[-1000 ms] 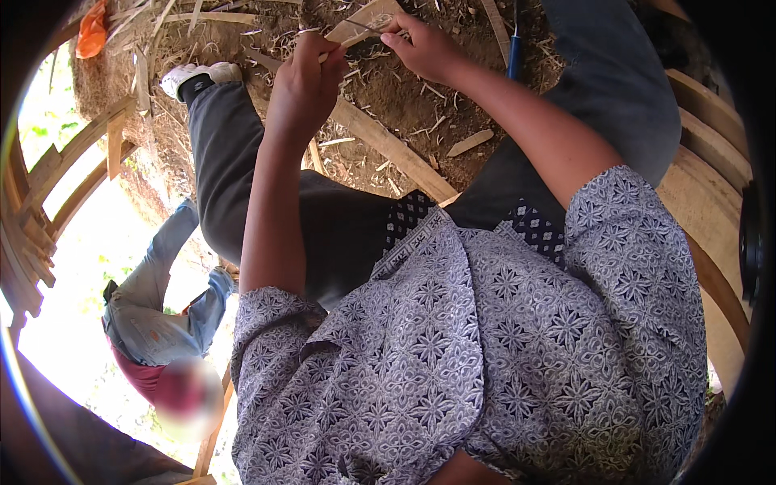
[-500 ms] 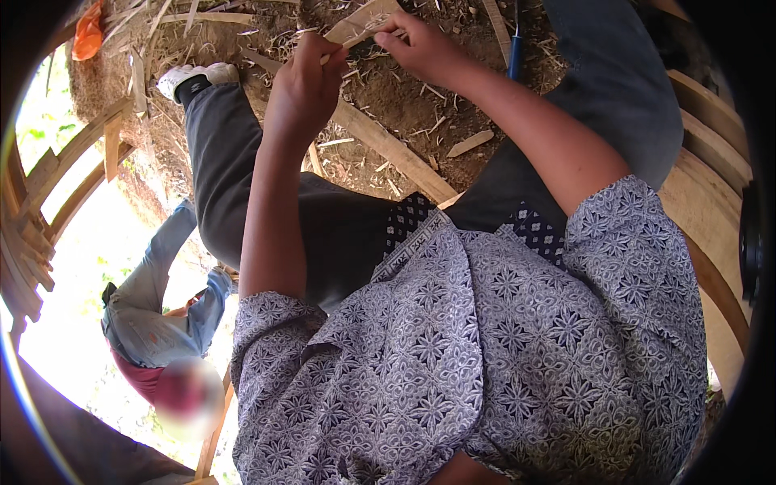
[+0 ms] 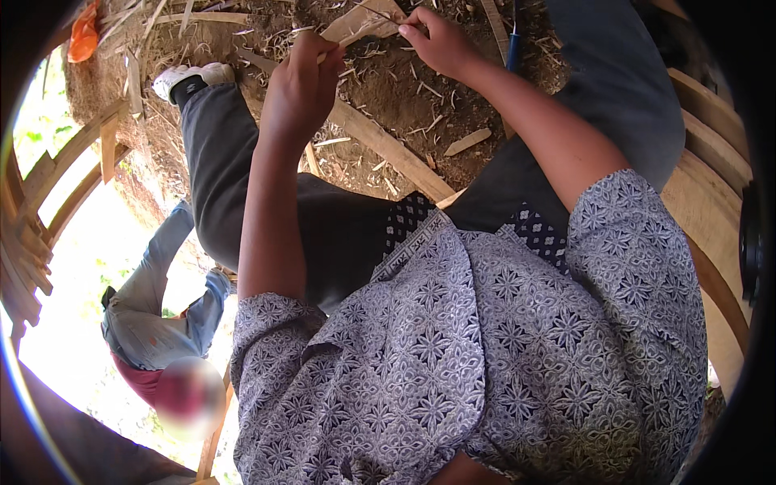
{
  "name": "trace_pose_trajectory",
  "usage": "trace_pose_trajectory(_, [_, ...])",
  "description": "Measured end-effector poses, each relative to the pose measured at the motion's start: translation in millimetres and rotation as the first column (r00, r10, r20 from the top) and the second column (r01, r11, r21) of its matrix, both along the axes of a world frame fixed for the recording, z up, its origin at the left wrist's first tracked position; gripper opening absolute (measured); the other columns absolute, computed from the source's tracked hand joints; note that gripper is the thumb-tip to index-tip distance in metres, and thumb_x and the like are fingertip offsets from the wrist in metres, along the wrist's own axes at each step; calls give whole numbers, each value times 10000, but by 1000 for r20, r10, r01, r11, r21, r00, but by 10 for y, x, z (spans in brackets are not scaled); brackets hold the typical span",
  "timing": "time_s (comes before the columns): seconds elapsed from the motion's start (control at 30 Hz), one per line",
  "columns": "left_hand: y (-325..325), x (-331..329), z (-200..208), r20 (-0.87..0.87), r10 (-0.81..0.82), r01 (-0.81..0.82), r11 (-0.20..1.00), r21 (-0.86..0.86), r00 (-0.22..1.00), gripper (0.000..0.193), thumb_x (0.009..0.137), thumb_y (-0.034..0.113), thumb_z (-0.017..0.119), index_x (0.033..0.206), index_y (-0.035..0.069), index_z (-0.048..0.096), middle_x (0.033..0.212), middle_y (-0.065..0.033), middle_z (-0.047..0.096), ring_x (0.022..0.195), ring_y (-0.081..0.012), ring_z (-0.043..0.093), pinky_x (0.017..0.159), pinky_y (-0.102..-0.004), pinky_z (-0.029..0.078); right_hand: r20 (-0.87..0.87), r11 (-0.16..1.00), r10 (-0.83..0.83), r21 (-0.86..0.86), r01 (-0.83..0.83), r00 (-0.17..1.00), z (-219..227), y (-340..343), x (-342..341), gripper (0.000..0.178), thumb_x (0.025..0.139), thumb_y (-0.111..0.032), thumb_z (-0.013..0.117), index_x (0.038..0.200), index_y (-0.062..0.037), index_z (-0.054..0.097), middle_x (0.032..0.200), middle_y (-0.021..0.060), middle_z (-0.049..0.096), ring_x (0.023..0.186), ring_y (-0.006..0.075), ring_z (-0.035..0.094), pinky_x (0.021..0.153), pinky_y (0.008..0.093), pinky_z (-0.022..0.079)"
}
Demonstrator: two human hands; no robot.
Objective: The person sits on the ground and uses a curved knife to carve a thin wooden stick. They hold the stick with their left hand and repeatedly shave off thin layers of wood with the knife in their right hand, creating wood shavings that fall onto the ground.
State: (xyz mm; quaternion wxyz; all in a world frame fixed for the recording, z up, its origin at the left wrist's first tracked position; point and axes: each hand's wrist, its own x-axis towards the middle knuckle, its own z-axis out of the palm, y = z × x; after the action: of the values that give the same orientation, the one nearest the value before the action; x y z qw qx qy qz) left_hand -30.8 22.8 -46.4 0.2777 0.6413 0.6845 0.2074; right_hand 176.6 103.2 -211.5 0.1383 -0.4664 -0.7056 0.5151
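Near the top of the view, my left hand [image 3: 303,85] is closed around a slender pale wooden stick [image 3: 356,36], whose far part slants up to the right. To its right, my right hand [image 3: 442,44] is closed, pinching a thin dark blade-like tool [image 3: 378,14] whose kind I cannot make out. The tool points up and left over a flat piece of wood [image 3: 360,18] behind the stick. Both hands are above ground strewn with shavings, between my outstretched legs.
A blue-handled tool [image 3: 514,51] stands right of my right hand. Beneath my hands lies a long plank [image 3: 392,153], with a short wood offcut [image 3: 469,142] nearby. An orange bag-like thing [image 3: 82,36] lies upper left. Another person [image 3: 158,315] bends over at the left. Curved wooden pieces [image 3: 711,113] stand right.
My right hand has moved slightly right, away from my left hand, and the dark tool now shows. My left hand stays nearly in place, still holding the stick.
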Motion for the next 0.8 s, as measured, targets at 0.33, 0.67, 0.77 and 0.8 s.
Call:
trace_pose_trajectory(0.33, [5, 17, 63, -23, -123, 122, 992, -18, 992, 106, 951, 79, 634, 1031, 56, 568, 907, -167, 670, 855, -412, 663, 687, -503, 519, -118, 984, 77, -153, -94, 990, 634, -87, -166, 339, 1011, -410, 601, 1172, -112, 624, 759, 26, 612, 645, 113, 534, 629, 344, 454])
trace_pose_trajectory(0.67, [21, 113, 123, -68, -197, 196, 980, -24, 978, 105, 937, 74, 632, 1012, 47, 563, 931, -188, 675, 851, -420, 662, 691, -513, 519, -21, 998, 62, -27, -62, 998, 239, -99, 6, 264, 1031, -373, 576, 1107, -123, 617, 710, 46, 610, 601, 154, 584, 607, 351, 459])
trace_pose_trajectory(0.77, [37, 50, 131, -62, -119, 113, 989, -97, 991, 83, 987, 72, 588, 1058, 36, 565, 935, -165, 717, 898, -370, 710, 771, -433, 552, -50, 998, -7, 56, 10, 999, -441, -180, 191, 251, 1037, -361, 566, 1055, -114, 610, 730, 59, 611, 598, 168, 577, 587, 356, 454])
trace_pose_trajectory(0.8, [40, 25, 95, -57, -108, 102, 991, -89, 993, 89, 990, 80, 591, 1060, 35, 560, 927, -165, 722, 897, -365, 717, 766, -428, 556, -43, 996, -22, 81, 25, 999, -436, -140, 166, 246, 1036, -356, 569, 1055, -114, 610, 729, 60, 610, 601, 169, 578, 588, 358, 455])
